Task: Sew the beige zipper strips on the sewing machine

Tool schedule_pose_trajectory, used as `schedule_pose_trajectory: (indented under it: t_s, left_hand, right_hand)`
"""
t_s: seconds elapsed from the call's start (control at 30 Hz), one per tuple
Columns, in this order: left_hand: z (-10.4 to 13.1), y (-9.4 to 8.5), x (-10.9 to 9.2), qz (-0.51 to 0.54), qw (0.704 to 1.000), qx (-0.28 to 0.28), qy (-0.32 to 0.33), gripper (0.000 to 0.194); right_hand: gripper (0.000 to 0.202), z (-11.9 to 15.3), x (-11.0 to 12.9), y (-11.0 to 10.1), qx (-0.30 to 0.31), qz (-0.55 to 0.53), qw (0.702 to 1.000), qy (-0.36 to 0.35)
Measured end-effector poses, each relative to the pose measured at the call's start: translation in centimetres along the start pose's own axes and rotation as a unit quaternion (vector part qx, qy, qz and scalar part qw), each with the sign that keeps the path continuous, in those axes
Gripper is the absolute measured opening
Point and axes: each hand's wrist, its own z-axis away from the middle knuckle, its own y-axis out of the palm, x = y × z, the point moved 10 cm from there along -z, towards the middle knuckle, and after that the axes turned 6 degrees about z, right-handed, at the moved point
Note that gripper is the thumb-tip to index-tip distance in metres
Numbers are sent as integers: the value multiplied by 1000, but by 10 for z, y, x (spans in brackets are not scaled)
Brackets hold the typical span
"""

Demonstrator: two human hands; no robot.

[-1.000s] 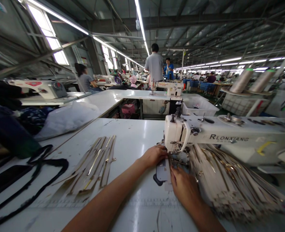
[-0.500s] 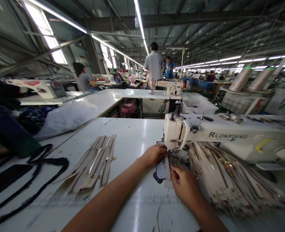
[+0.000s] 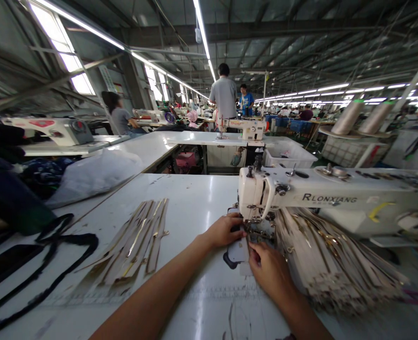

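Note:
My left hand [image 3: 227, 230] rests at the sewing head, its fingers stretched and a little apart, the tips by the presser foot at the upper end of a narrow beige zipper strip [image 3: 245, 249]. Lower down, my right hand [image 3: 270, 264] pinches the strip's right edge between thumb and bent fingers. The strip lies on the metal plate of the white sewing machine [image 3: 301, 193]. The needle and the strip's far end are hidden by the machine head and my fingers. A thick bundle of beige zippers [image 3: 329, 264] with gold teeth lies under the machine arm, right of my right hand.
Several loose zippers [image 3: 138, 241] lie on the white table [image 3: 184, 198] at left. Black straps [image 3: 78, 241] and a white plastic bag [image 3: 96, 174] are farther left. Thread cones [image 3: 348, 116] stand at back right, by a white bin [image 3: 292, 151]. Co-workers are beyond.
My left hand's fingers have shifted slightly, with the thumb side now lower over the strip. My right hand keeps its place at the strip's edge. The view has turned slightly.

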Motion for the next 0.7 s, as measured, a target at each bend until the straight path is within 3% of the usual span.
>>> schedule_pose_trajectory:
  t_s: [0.2,0.33,0.4,0.53,0.7]
  left_hand:
    - [8,-11,-1,-63,995,-57,-52,24]
    - [12,1,-19,-56,998,24,-15,11]
    - [14,6,-30,-21,998,57,17,16]
    - [16,9,-41,-5,995,71,63,23]
    - [16,12,-39,-5,995,75,68,21]
  right_hand:
    - [31,0,1,-2,-5,-10,1000,-7]
    - [33,3,0,-5,-20,-37,999,-14]
    - [30,4,-1,-7,-36,-58,997,-24]
    - [17,6,-1,-10,-54,-85,994,-44]
    - [8,8,-1,-12,-56,-97,992,-52]
